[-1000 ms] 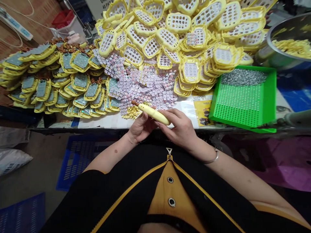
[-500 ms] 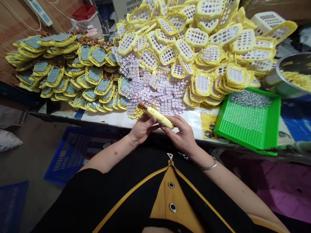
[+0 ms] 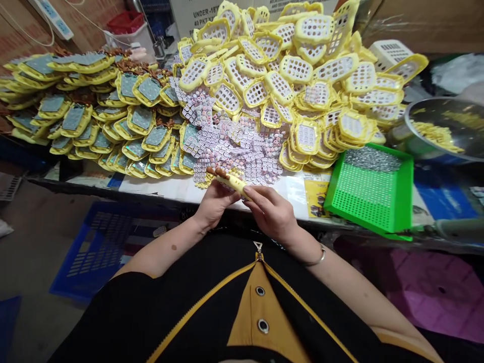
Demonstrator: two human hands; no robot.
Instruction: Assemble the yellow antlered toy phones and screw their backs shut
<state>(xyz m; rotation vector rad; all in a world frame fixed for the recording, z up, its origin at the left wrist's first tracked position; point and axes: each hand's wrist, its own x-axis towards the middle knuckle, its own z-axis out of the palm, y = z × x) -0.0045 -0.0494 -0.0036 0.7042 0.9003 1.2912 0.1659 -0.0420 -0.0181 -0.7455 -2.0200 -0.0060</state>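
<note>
Both hands hold one yellow plastic toy piece [image 3: 231,181] with a brown tip, edge-on, just above the table's near edge. My left hand [image 3: 215,203] cups it from below with curled fingers. My right hand [image 3: 269,212] pinches its nearer end, and a bangle sits on that wrist. Right behind the piece lies a heap of pale pink and white keypad sheets [image 3: 234,141].
Yellow perforated covers [image 3: 302,65] are piled high at the back. Yellow shells with grey boards [image 3: 94,121] are stacked to the left. A green perforated tray [image 3: 368,194] with small metal parts stands right, beside a metal bowl [image 3: 446,131]. A blue crate [image 3: 94,247] sits below the table.
The camera has tilted and shifted. The hands have turned the yellow piece a little and my right hand now covers more of it.
</note>
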